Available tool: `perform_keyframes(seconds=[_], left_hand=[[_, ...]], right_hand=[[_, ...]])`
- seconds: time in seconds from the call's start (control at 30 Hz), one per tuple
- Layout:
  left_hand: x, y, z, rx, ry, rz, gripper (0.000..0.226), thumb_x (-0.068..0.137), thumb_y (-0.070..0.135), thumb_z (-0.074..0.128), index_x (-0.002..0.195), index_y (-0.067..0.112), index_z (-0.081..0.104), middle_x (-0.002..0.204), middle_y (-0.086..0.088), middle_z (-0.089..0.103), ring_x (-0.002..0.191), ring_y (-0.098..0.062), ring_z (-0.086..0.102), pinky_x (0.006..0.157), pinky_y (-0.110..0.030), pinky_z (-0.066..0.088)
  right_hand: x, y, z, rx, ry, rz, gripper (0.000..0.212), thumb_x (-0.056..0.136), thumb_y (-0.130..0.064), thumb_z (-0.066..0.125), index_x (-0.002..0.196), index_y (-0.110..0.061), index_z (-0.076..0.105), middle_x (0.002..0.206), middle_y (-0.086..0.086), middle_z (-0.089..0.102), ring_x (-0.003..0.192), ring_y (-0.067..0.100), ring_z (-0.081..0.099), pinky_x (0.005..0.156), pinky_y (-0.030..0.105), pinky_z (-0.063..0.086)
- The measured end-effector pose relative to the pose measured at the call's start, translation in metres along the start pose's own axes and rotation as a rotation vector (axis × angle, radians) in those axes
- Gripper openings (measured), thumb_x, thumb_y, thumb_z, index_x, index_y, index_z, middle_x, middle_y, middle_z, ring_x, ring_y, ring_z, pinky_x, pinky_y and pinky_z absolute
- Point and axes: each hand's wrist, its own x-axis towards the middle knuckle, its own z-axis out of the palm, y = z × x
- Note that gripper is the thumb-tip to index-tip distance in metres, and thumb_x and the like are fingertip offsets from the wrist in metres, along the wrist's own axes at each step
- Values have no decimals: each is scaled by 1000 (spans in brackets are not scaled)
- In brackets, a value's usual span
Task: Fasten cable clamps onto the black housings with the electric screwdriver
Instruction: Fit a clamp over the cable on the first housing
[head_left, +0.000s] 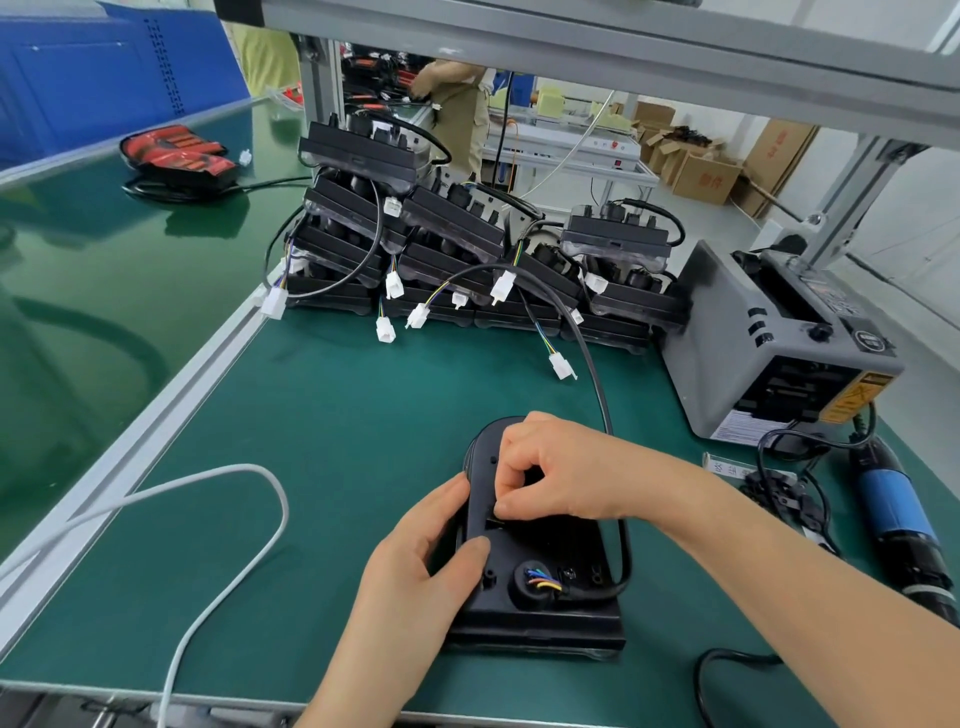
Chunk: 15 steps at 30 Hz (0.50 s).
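Housing (540, 621) on mat (337, 415), left hand (415, 561) gripping edge, right hand (563, 467) curled atop

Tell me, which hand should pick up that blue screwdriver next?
Probably the right hand: the electric screwdriver lies on its side of the mat, beside that forearm, while the left hand grips the black housing, steadying it.

- One black housing (550, 545) lies flat, underside up, near the front edge of the green mat (337, 441). Coloured wires (543, 579) show in a round opening, and a black cable (621, 551) loops off its right side.
- Stacked housings (457, 234) stand at the back, with white connectors (503, 287) dangling.
- The blue-and-black electric screwdriver (904, 525) lies at the right, well apart.
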Motion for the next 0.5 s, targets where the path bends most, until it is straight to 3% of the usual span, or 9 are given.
perform_keyframes(seconds=[0.13, 0.3, 0.5], left_hand=[[0, 0, 0, -3, -5, 2, 66, 86, 4, 62, 105, 66, 57, 117, 33, 60, 115, 10, 53, 96, -23, 41], [0, 1, 1, -9, 2, 9, 65, 85, 5, 63, 105, 66, 57, 117, 32, 61, 114, 9, 53, 96, -24, 42], [0, 1, 0, 2, -7, 23, 66, 85, 5, 63, 104, 68, 56, 117, 35, 59, 114, 13, 52, 88, -8, 44]], right_hand=[[1, -1, -2, 13, -9, 18, 20, 82, -27, 69, 65, -31, 59, 79, -13, 51, 91, -1, 42, 94, 29, 40], [0, -2, -8, 97, -22, 51, 23, 80, -28, 70, 60, -31, 60, 77, -16, 55, 93, 12, 55, 92, 37, 45], [2, -2, -5, 2, -69, 46, 14, 80, -32, 68, 67, -30, 63, 79, -16, 54, 93, 2, 48, 91, 33, 45]])
